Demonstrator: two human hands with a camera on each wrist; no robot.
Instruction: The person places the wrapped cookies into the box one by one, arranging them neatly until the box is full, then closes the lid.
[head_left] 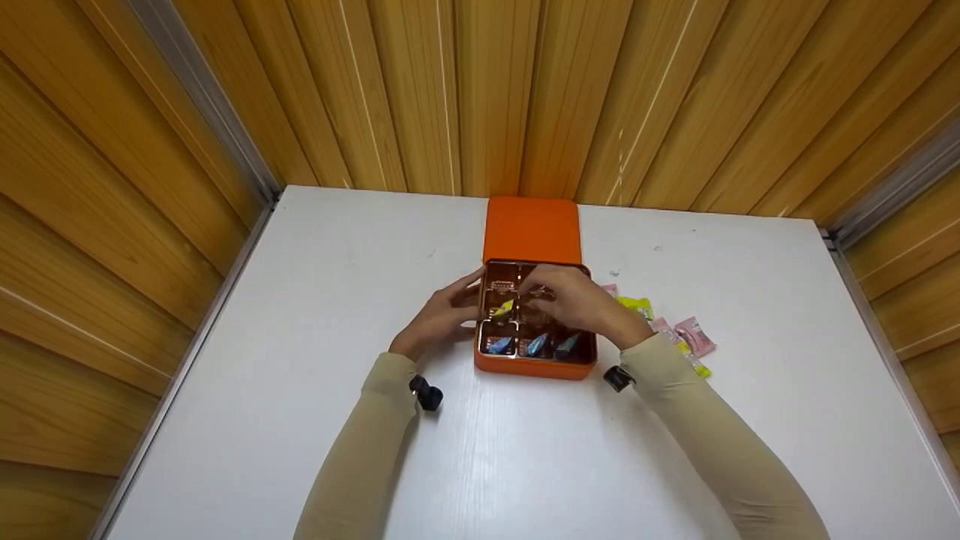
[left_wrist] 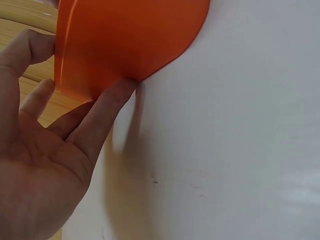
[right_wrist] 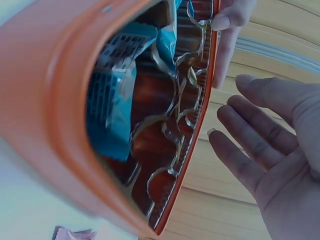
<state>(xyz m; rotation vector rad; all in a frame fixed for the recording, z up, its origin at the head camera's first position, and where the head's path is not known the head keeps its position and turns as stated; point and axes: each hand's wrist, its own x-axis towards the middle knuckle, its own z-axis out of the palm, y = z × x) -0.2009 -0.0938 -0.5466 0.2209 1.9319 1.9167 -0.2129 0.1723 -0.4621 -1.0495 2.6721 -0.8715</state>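
Observation:
An orange tin box (head_left: pixel 536 367) with a brown divided tray stands on the table. Small blue packets (head_left: pixel 499 345) lie in its near row of compartments, and a yellow packet (head_left: pixel 503 308) is in the middle-left one. My left hand (head_left: pixel 439 319) touches the box's left side; in the left wrist view the fingertips (left_wrist: pixel 122 90) rest against the orange wall. My right hand (head_left: pixel 577 300) is over the tray's right part, hiding some compartments. The right wrist view shows my right hand (right_wrist: pixel 280 135) with fingers apart and nothing between them, beside a teal packet (right_wrist: pixel 112 95) in the tray.
Behind the box lies its orange lid (head_left: pixel 532 229). Several pink packets (head_left: pixel 696 336) and yellow packets (head_left: pixel 636 305) are scattered on the white table (head_left: pixel 360 262) to the right, partly behind my right forearm. Wooden panels (head_left: pixel 495 97) enclose the table's back and sides.

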